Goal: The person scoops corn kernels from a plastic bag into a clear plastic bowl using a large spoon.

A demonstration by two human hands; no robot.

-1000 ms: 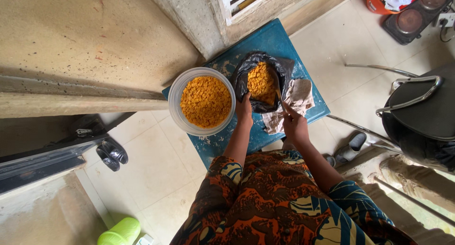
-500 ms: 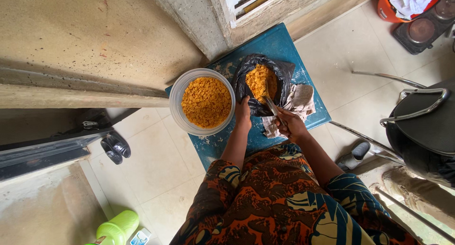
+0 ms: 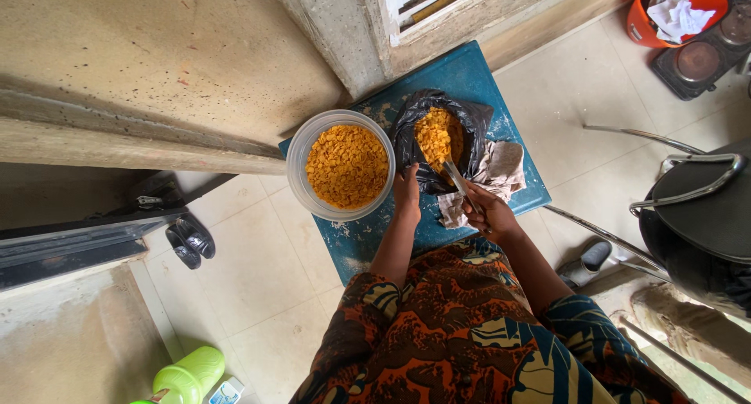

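Head view: I'm standing over the blue table (image 3: 508, 186), looking straight down. The framing has drifted a little since a second ago, but the layout on the table matches. Clear plastic bowl (image 3: 342, 166) of orange-yellow kernels sits on the left side, touching the black plastic bag (image 3: 438, 138), which holds more of the same kernels and lies open at the far middle. A crumpled beige cloth (image 3: 493, 173) lies just right of the bag.

Change: my right hand (image 3: 486, 212) has pulled back toward me and lower, and the metal utensil (image 3: 460, 183) in it now rests with its tip at the bag's near rim rather than deeper in the kernels. I read that as one stroke into the bag finishing.

My left hand (image 3: 406, 194) is curled on the bag's near-left edge, pinching it and holding the mouth open. Right hand is closed round the utensil handle.

Utensil long axis runs diagonally: handle near-right, working end pointing far-left into the bag. I can't tell whether it carries kernels.
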